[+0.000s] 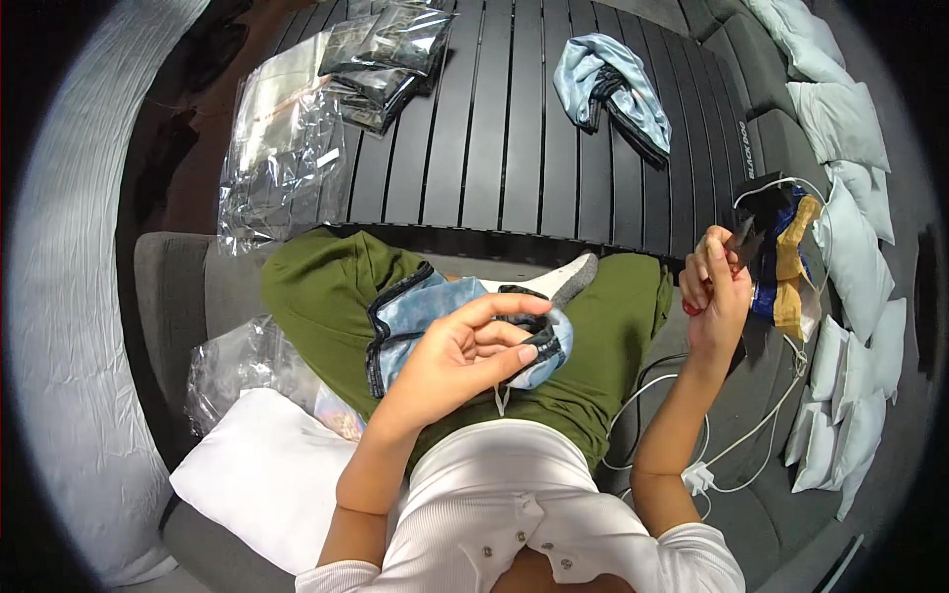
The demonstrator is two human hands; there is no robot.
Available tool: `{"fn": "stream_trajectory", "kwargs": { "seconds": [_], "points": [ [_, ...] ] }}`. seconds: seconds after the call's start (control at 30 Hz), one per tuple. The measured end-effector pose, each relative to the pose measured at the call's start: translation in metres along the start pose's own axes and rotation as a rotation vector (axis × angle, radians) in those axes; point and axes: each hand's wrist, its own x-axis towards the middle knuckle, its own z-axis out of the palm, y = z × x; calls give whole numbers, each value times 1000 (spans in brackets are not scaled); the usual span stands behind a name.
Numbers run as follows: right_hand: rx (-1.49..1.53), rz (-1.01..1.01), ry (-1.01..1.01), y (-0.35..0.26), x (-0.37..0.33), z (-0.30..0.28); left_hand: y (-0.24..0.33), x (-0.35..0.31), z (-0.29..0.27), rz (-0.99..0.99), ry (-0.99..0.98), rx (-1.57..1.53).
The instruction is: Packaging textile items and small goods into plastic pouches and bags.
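Black slatted table (494, 109), far; blue cloth (420, 304), black-trimmed, near, across green-trousered legs (326, 287).
Clear plastic bags (282, 173), far left; white pillow (262, 469), near left; second blue cloth (583, 79), far right on table; blue-and-tan packet (788, 272), right. Left hand (465, 351): thumb and fingers lightly grasping the cloth's trim, presumably steadying it, with legs as support. Right hand (720, 287): raised apart, curled around small red item (690, 308), kind unclear; white adapter (698, 478) and cables clutter the seat below.

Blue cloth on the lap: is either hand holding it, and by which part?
The left hand holds the blue cloth by its black edging; the right hand is off it.
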Motion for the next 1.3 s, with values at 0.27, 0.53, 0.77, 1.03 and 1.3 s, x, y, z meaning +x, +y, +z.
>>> {"fn": "stream_trajectory", "kwargs": {
  "seconds": [0.27,0.53,0.77,1.03,1.3],
  "points": [
    [304,-93,-195,-35,-2,-4,-7,-1,-3,-5,-87,107],
    [377,-141,-351,-53,-14,7,-7,-1,4,42,-157,288],
    [347,-146,-376,-58,-13,15,-8,7,11,25,-232,542],
    [349,-86,-385,-56,-1,26,-11,34,7,277,-488,510],
    [347,101,-335,-32,12,19,-27,43,-4,173,-648,359]
  ]
}}
